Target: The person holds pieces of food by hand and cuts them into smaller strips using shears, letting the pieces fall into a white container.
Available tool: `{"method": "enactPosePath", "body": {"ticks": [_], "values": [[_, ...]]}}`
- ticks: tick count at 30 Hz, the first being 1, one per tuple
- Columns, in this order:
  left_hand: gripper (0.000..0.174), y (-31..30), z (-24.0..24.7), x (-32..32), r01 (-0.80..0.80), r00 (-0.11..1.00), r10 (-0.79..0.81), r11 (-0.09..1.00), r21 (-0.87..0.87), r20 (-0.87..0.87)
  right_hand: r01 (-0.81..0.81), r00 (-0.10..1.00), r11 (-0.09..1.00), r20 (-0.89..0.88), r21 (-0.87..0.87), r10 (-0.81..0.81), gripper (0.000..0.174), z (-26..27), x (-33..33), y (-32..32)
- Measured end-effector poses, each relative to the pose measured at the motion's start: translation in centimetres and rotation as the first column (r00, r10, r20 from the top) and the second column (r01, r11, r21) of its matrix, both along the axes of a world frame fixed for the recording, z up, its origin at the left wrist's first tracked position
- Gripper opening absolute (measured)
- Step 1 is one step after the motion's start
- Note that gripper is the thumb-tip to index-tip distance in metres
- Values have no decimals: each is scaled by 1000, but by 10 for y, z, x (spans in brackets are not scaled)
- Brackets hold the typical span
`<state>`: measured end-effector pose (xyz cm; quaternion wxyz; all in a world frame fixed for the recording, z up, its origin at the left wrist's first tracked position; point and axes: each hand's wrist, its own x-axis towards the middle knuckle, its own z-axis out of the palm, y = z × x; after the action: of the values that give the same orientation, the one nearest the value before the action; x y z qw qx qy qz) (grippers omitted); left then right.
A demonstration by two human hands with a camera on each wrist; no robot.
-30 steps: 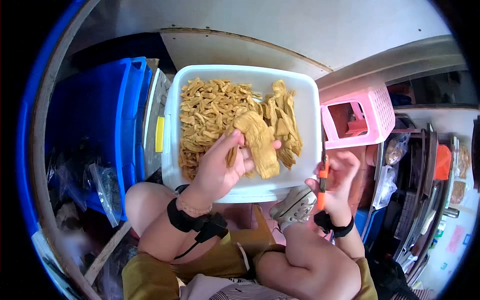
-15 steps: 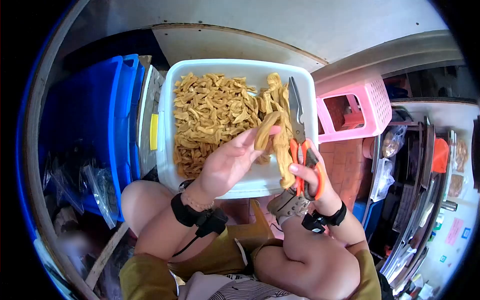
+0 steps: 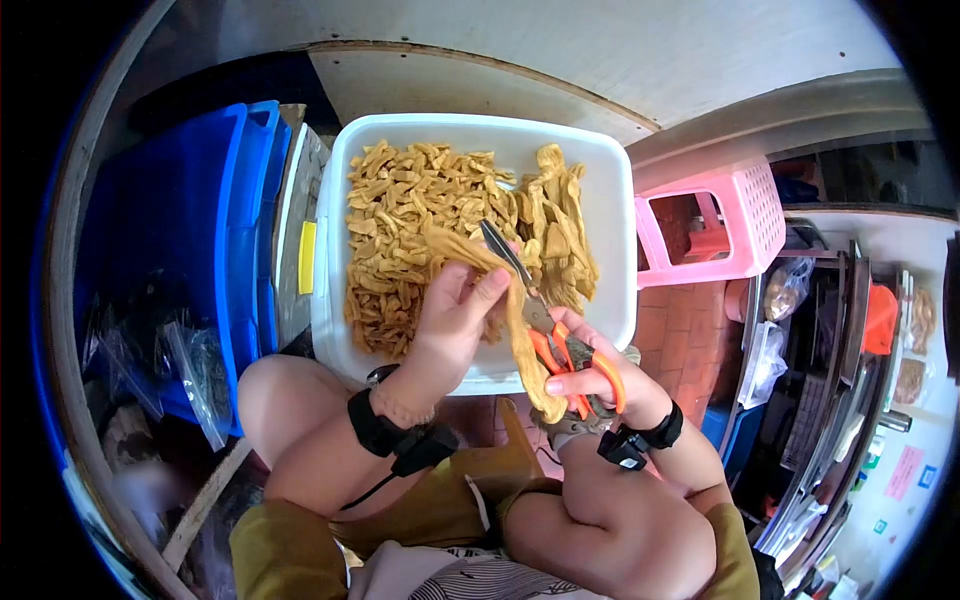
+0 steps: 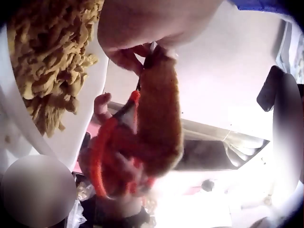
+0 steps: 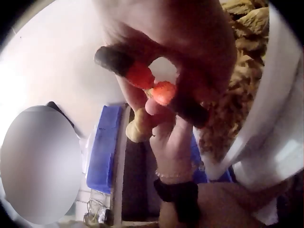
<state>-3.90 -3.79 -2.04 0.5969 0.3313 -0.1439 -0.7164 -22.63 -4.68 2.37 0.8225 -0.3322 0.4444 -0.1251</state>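
Note:
My left hand (image 3: 450,315) pinches a long, limp yellow-brown strip (image 3: 522,350), a dried or pickled-looking food, over the front of the white tub (image 3: 605,330). Its lower end hangs down close to my right thumb. In my right hand (image 3: 600,385) I grip orange-handled scissors (image 3: 550,350), their blades pointing up and left beside the strip and the left fingertips. The left wrist view shows the strip (image 4: 161,114) hanging in front of the scissors (image 4: 99,156). From the right wrist, both scissor handles (image 5: 164,92) are seen end-on.
Short cut pieces (image 3: 420,210) fill the tub's left side; longer whole strips (image 3: 560,230) lie at its right. A pink plastic stool (image 3: 755,220) stands right of the tub, blue crates (image 3: 250,250) to the left. Loaded shelves (image 3: 820,370) are at far right.
The scissors came up from beside the tub, crossed its right side, then swung left to the strip. My left hand lifted a broad piece, and now holds a long strip farther left.

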Motion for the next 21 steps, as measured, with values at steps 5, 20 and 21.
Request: {"method": "enactPosePath", "body": {"ticks": [5, 20, 21], "values": [[33, 2, -3, 0, -84, 982, 86, 996, -21, 166, -103, 981, 980, -182, -168, 71, 68, -4, -1, 4], [21, -8, 14, 26, 170, 895, -48, 956, -240, 443, -516, 653, 93, -461, -852, -602, 55, 9, -50, 13], [18, -4, 29, 23, 163, 921, -105, 978, -127, 376, -463, 644, 76, -394, -883, -655, 53, 8, -51, 11]]}}
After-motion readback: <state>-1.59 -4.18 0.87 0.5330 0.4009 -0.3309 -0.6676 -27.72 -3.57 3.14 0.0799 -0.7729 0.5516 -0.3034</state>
